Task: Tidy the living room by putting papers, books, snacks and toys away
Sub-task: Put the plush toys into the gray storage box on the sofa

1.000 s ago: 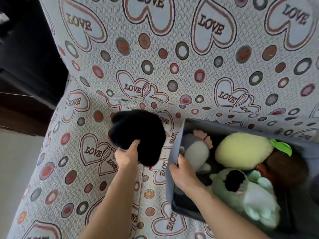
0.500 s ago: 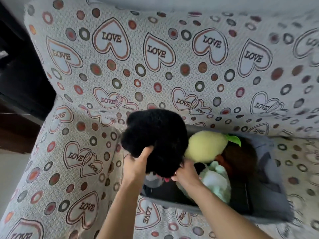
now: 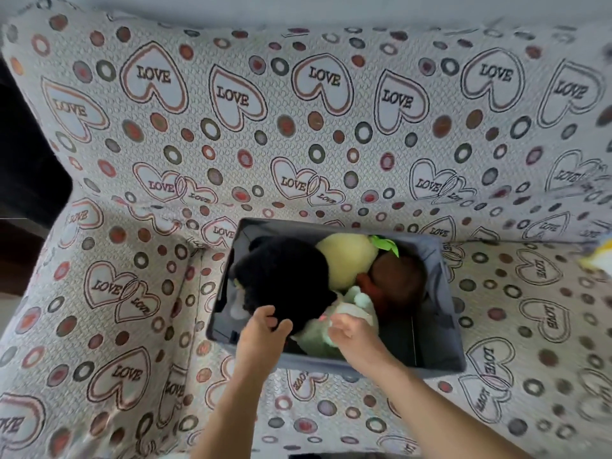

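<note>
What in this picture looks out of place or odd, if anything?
Little stands out. The black plush toy lies in the grey bin with the other toys. Only a yellow and white thing at the right edge lies loose on the sofa; it is too cut off to identify.

The only word I can read is "LOVE", printed in dark capitals inside the heart shapes all over the sofa cover: across the backrest at twelve o'clock, the armrest at nine, and the seat at three.
</note>
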Demonstrator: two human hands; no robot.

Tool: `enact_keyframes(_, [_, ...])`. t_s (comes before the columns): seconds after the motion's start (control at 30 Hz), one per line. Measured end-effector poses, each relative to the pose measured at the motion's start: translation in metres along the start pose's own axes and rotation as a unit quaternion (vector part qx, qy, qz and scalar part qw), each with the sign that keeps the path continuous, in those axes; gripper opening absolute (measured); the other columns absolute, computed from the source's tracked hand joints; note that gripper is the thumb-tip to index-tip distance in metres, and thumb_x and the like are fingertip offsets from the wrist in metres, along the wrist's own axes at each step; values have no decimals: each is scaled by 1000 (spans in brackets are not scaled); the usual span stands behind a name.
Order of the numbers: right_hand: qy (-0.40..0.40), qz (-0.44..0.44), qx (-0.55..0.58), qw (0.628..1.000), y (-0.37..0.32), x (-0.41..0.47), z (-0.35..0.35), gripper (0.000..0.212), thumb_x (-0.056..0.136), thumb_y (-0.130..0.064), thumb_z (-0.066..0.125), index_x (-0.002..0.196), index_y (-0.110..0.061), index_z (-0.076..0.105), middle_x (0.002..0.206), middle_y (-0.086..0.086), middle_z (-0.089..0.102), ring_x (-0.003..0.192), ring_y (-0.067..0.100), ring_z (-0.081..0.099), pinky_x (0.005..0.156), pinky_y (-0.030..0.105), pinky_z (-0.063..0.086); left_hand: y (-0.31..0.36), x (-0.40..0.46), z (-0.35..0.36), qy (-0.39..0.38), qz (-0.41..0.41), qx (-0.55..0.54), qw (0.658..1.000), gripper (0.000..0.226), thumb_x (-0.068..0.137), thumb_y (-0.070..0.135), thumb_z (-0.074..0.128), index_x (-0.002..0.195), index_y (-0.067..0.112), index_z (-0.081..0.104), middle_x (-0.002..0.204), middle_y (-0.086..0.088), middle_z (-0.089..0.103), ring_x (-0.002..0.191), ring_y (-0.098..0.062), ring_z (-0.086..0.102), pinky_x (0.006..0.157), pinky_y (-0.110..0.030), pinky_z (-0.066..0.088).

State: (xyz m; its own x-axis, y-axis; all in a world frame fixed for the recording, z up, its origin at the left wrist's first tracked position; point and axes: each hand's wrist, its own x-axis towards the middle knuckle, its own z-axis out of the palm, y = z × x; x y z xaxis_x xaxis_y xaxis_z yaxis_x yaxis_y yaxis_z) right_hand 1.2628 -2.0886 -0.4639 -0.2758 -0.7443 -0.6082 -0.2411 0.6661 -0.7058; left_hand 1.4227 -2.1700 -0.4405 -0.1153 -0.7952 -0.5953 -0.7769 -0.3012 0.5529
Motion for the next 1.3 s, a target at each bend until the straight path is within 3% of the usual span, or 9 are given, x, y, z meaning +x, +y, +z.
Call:
enact_keyframes(0.07, [-43, -5, -20, 999, -3, -4, -1, 30, 96, -19, 51, 125, -23, 60, 123, 0, 62, 116, 16, 57, 95, 26, 44, 0, -8, 10, -23, 16, 27, 999, 55, 90, 37, 60, 140, 18, 46, 126, 0, 63, 109, -17, 59, 86, -28, 46])
enact_keyframes(0.13, [-21, -3, -28, 999, -6, -2, -2, 34, 96, -17, 51, 129, -18, 58, 126, -4, 59, 120, 13, 54, 96, 21, 40, 1, -12, 16, -44, 34, 51, 997, 55, 90, 37, 58, 140, 18, 46, 125, 1, 63, 110, -16, 59, 87, -28, 46])
enact_keyframes(0.3, [90, 28, -136, 986, 1, 10, -28, 40, 92, -11, 50, 131, -17, 54, 134, 4, 52, 125, 25, 46, 102, 37, 40, 21, -13, 46, -126, 88, 83, 985, 50, 83, 40, 65, 129, 25, 54, 113, 3, 68, 103, -16, 63, 85, -28, 50])
enact_keyframes(0.47, [279, 131, -258, 916, 12, 15, -91, 65, 86, -17, 57, 145, -17, 29, 150, 10, 28, 136, 30, 28, 106, 45, 34, 45, -21, 97, -268, 159, 106, 944, 42, 82, 32, 73, 123, 27, 64, 108, 5, 67, 99, -12, 63, 93, -28, 50])
enact_keyframes(0.6, [222, 239, -178, 928, 34, 22, -133, 68, 89, -12, 55, 147, -10, 20, 147, 17, 35, 132, 37, 39, 102, 47, 39, 56, -14, 123, -304, 177, 193, 916, 46, 77, 23, 79, 120, 30, 66, 114, 4, 68, 103, -13, 63, 94, -28, 50])
enact_keyframes(0.7, [169, 243, -199, 934, 48, 21, -148, 53, 93, -12, 52, 141, -5, 30, 140, 19, 47, 125, 38, 48, 98, 42, 42, 64, -12, 134, -298, 195, 278, 892, 35, 82, 25, 73, 116, 32, 69, 118, 8, 67, 107, -13, 62, 94, -30, 50])
enact_keyframes(0.97, [156, 131, -189, 961, 74, 12, -179, 34, 88, -11, 53, 122, -10, 53, 126, 15, 58, 113, 35, 55, 87, 37, 44, 76, -28, 151, -227, 188, 243, 924, 17, 83, 22, 71, 99, 25, 76, 99, 4, 71, 92, -11, 62, 76, -18, 41])
enact_keyframes(1.13, [163, 80, -187, 965, 101, -12, -221, 32, 91, -14, 50, 123, -11, 52, 124, 13, 59, 112, 34, 56, 86, 36, 44, 95, -62, 187, -220, 196, 242, 924, 19, 87, 16, 67, 103, 22, 74, 96, 5, 69, 83, -12, 62, 70, -20, 47])
enact_keyframes(1.3, [174, 53, -192, 964, 141, -48, -290, 6, 90, -11, 50, 90, -15, 45, 97, 9, 57, 96, 33, 59, 74, 32, 43, 128, -109, 257, -201, 233, 228, 924, 19, 89, 15, 65, 105, 20, 73, 94, 7, 67, 82, -7, 57, 76, -17, 45])
